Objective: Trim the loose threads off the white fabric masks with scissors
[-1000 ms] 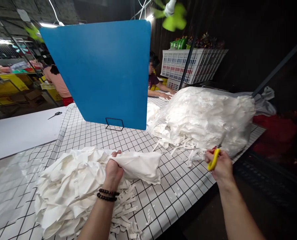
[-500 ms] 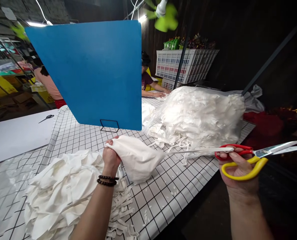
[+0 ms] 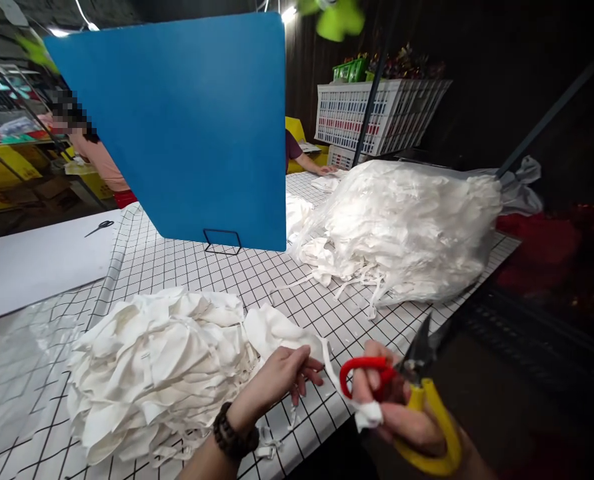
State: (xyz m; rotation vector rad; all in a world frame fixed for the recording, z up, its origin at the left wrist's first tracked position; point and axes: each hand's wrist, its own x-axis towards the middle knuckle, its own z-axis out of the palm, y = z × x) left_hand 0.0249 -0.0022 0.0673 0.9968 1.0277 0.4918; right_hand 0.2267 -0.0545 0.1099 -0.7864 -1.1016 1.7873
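Observation:
My right hand (image 3: 401, 413) grips scissors (image 3: 417, 393) with one red and one yellow handle, blades pointing up and right past the table's near edge. A white strip of cloth (image 3: 364, 415) hangs over its fingers. My left hand (image 3: 284, 377), with a dark bead bracelet on the wrist, pinches a white cloth piece (image 3: 277, 333) near the table's front edge. This piece lies at the right side of a heap of white cloth pieces (image 3: 157, 367). A bigger mound of white pieces in clear plastic (image 3: 401, 227) sits farther right.
A blue board (image 3: 187, 127) stands upright on a wire stand on the grid-patterned table (image 3: 217, 273). Black scissors (image 3: 99, 228) lie on a white sheet at left. Two other people work behind the board. White crates (image 3: 377, 123) stand at the back.
My left hand has lowered the cloth piece from mid-air to the table's front edge. My right hand has swung the scissors in from the right, close to the left hand.

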